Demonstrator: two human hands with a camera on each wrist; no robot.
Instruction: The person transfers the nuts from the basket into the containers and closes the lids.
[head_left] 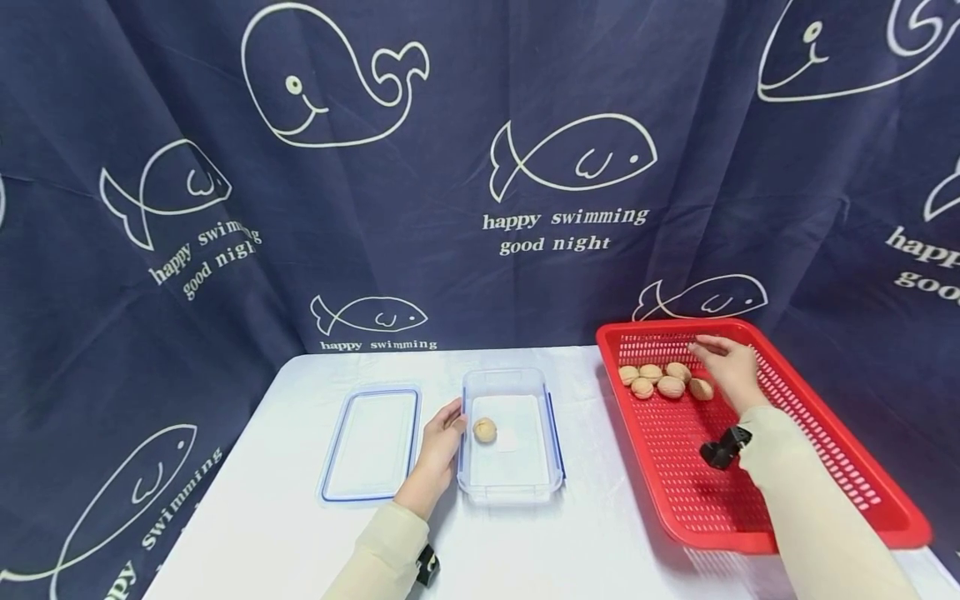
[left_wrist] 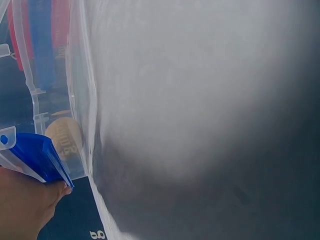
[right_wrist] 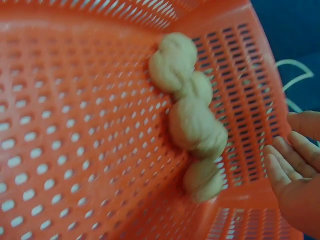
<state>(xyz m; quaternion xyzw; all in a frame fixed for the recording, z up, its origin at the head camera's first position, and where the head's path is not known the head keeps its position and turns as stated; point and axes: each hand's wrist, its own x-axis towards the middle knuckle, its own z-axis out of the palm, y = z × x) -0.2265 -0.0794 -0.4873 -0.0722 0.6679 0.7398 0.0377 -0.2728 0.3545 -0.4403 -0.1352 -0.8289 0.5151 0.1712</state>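
Observation:
A clear plastic food container [head_left: 508,492] with blue side latches stands on the white table, one walnut [head_left: 484,430] inside it near the left wall. My left hand [head_left: 441,446] holds the container's left side; in the left wrist view, its fingers are at a blue latch [left_wrist: 37,155]. On the right, my right hand [head_left: 729,371] hovers over the far part of a red plastic basket [head_left: 652,467], fingers loosely bent with nothing between them. Several walnuts [head_left: 671,387] lie together there, to the left of that hand. In the right wrist view they appear as a blurred row of walnuts [right_wrist: 190,122].
The container's lid [head_left: 371,446], clear with a blue seal, lies flat to the left of my left hand. Behind the table [head_left: 592,542] hangs a dark blue curtain [head_left: 457,167] with white fish drawings. The basket's raised rim surrounds my right hand's area.

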